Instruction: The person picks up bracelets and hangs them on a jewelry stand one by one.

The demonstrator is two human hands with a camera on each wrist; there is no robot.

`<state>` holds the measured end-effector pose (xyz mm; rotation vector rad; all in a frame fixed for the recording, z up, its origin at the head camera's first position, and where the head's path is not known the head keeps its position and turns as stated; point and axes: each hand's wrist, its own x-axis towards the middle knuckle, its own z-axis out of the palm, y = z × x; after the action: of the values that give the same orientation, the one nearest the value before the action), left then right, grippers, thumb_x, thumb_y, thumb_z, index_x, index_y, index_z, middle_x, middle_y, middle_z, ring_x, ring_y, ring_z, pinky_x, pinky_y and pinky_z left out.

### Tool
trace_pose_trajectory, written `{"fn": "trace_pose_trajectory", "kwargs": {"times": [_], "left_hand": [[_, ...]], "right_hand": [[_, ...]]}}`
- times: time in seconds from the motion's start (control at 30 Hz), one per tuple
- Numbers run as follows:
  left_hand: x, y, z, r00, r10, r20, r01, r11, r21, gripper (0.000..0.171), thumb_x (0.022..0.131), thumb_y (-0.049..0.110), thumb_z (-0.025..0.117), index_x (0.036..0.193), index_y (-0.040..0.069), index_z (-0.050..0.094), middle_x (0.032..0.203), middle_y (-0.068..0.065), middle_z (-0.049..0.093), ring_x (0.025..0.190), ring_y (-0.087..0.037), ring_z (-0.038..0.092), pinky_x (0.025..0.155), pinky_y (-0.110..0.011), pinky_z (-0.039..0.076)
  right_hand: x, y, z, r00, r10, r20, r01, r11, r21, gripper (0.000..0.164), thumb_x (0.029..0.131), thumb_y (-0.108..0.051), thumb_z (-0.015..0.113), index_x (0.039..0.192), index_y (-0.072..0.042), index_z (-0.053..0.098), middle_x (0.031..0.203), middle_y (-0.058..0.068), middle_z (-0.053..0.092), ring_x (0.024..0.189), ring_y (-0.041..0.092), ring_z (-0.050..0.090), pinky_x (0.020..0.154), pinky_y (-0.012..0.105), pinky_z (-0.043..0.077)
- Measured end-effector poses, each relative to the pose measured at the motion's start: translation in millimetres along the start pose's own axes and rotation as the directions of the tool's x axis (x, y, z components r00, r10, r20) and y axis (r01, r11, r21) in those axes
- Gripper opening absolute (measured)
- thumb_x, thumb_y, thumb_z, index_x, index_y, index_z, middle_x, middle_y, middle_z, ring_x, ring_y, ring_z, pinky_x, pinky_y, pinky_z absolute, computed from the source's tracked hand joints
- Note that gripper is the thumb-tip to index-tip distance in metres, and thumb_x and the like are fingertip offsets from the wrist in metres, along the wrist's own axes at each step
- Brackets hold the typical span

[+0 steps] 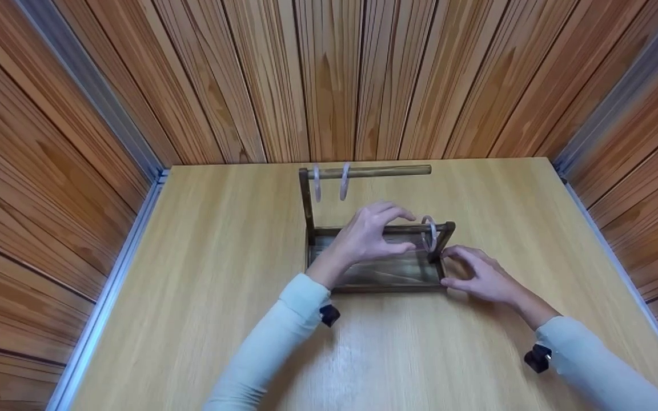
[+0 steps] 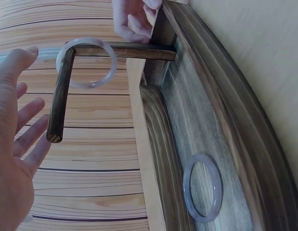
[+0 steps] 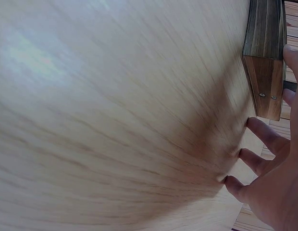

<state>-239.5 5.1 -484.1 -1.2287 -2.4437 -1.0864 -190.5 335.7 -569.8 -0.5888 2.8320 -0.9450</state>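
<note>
A dark wooden stand [image 1: 389, 288] has a shallow tray with a tall bar on its left and a lower bar on its right. One pale lilac bangle [image 1: 433, 235] hangs at the post end of the lower bar. My left hand [image 1: 366, 234] reaches over the tray, thumb and fingers spread apart and holding nothing, just left of that bangle. In the left wrist view another bangle [image 2: 217, 192] lies in the tray. My right hand [image 1: 486, 277] holds the tray's right end; in the right wrist view several fingertips [image 3: 245, 156] rest on the table.
Two more bangles, one at the left [image 1: 317, 185] and one beside it [image 1: 344, 182], hang from the tall bar [image 1: 397, 170]. The stand sits on a light wooden table [image 1: 220, 257]. Planked walls [image 1: 329, 85] enclose the back and both sides, with metal rails at the corners.
</note>
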Motion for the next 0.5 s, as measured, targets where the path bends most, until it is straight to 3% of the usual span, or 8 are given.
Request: {"fn": "trace_pose_trajectory", "kwargs": {"times": [0.13,0.5], "left_hand": [[-7.0,-3.6,-1.7,0.998,0.039,-0.039,-0.039,0.999,0.004,0.047,0.093,0.029,0.094,0.130,0.005,0.077,0.132,-0.014,0.081,0.127,-0.031,0.077,0.119,-0.038,0.061],[-24.2,-11.8,-8.6,0.995,0.023,-0.093,-0.025,0.999,-0.023,0.045,0.091,0.024,0.095,0.128,0.004,0.078,0.131,-0.015,0.081,0.126,-0.032,0.078,0.119,-0.037,0.061]], "right_hand": [[-0.1,-0.2,0.0,1.000,-0.007,-0.002,0.007,1.000,0.001,0.062,0.099,-0.037,0.087,0.151,-0.010,0.065,0.158,0.022,0.066,0.149,0.055,0.057,0.122,0.080,0.043],[0.4,0.2,0.5,1.000,-0.020,-0.007,0.020,1.000,-0.005,0.062,0.099,-0.037,0.087,0.149,-0.009,0.066,0.155,0.022,0.068,0.147,0.054,0.058,0.121,0.078,0.044]]}}
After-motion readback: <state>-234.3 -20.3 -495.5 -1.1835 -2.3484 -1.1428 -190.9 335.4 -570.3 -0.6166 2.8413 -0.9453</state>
